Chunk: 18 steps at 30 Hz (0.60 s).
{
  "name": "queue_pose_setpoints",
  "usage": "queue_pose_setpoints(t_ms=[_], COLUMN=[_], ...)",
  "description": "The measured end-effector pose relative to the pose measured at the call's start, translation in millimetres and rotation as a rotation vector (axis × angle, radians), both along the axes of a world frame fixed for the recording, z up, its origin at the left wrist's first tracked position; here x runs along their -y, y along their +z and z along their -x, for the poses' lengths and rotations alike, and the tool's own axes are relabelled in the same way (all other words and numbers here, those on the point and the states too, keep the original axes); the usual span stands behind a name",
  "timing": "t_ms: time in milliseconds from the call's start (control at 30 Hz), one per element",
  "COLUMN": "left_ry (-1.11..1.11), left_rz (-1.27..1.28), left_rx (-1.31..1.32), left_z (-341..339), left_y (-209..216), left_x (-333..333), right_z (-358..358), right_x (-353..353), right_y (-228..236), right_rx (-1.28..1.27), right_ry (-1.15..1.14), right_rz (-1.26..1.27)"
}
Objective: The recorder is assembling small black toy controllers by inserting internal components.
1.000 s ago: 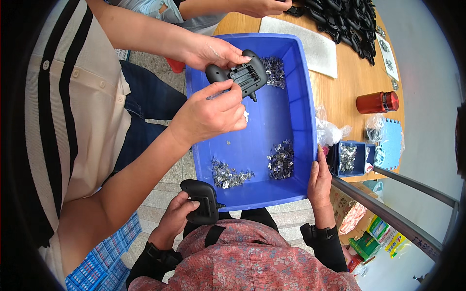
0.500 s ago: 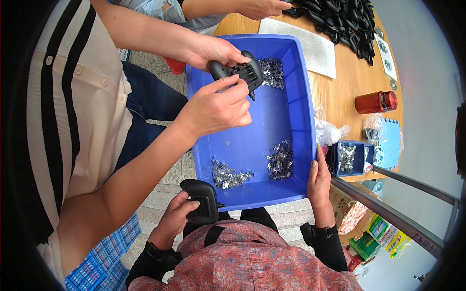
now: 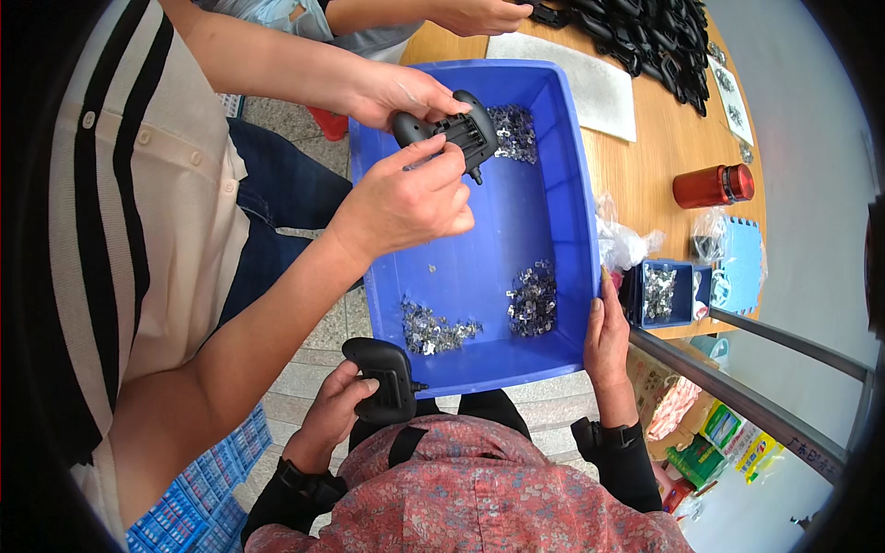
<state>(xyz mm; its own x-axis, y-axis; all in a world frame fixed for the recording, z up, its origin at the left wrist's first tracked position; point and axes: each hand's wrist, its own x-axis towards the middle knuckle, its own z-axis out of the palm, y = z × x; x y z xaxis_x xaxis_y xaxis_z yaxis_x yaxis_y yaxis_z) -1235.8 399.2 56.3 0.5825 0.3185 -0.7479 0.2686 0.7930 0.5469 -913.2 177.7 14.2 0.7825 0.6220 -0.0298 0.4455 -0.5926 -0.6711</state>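
Just off the near left corner of the bin, our left grip (image 3: 330, 410) is closed around a matte black plastic game controller with rounded ends (image 3: 395, 380). Our thumb lies on its near face, the other fingers go mostly out of sight behind it, and a short stub points right, over the bin's near rim; whether they touch, we cannot tell. Our right grip (image 3: 606, 343) touches the right wall of a large rectangular blue plastic bin (image 3: 470, 276), thumb at the rim; how far it closes beneath, we cannot tell.

Inside the bin we see three heaps of small shiny metal clips: one near left (image 3: 433, 332), one near right (image 3: 533, 300) and one far right (image 3: 513, 134).

Above the bin, a co-worker's left hand (image 3: 401, 97) holds a second black controller (image 3: 481, 115) with its slotted recess showing, and the same co-worker's right hand (image 3: 406, 203) has its fingertips at that recess.

Beyond the bin, on our right, stands a light wooden bench (image 3: 645, 175). It carries a white rectangular sheet (image 3: 562, 83), a pile of black plastic parts (image 3: 645, 46), a shiny red cylindrical flask lying on its side (image 3: 705, 187), and a small dark-blue box (image 3: 683, 297) with more clips.
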Motion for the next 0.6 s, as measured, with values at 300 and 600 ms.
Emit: queue_pose_setpoints(t_ms=[300,600], left_ry=[0.014,-0.011], left_rz=[-0.021,-0.038], left_rx=[0.011,0.036], left_z=[-3.3,-2.9], left_y=[1.4,-3.6], left_x=[-0.2,-2.9], right_z=[-1.6,-0.8], right_x=[-1.0,-2.7], right_y=[-0.6,1.6], right_rx=[-0.032,-0.016], right_ry=[0.008,0.015], right_rz=[0.008,0.021])
